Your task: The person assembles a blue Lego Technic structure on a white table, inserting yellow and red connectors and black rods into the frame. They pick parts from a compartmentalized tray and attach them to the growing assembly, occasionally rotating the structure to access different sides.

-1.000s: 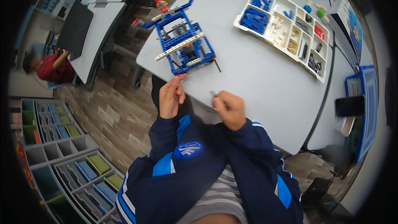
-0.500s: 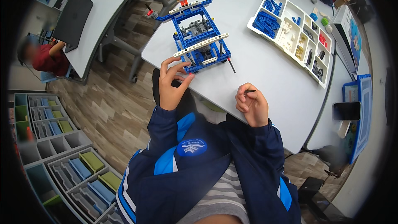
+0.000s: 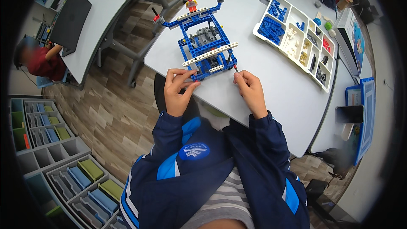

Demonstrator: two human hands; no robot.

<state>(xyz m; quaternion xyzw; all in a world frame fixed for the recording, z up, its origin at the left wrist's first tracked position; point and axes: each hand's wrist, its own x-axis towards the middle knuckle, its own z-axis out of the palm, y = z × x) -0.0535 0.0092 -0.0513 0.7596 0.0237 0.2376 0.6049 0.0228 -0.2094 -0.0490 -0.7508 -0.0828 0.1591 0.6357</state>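
A model of blue building beams [image 3: 199,53] stands at the table's near edge, with white beams across it, grey gears inside and a small red-capped figure [image 3: 191,5] on its far bar. My left hand [image 3: 179,95] grips the near left corner of the model between thumb and fingers. At the near right corner, my right hand [image 3: 251,90] pinches a thin black axle [image 3: 235,68] with a red part at its inner end. The fingertips hide most of the axle. Whether a second black piece is inside the right hand cannot be seen.
A white sorting tray [image 3: 263,39] of blue, white, red and dark parts lies to the right. Beyond it stand a box [image 3: 351,36] and a blue-rimmed bin [image 3: 365,118] near a dark phone [image 3: 349,114]. A person in red [image 3: 46,61] sits at the left table.
My right hand has moved up and left from the table's edge onto the axle. The black piece seen in its fingers no longer shows. My left hand stays at the model's corner.
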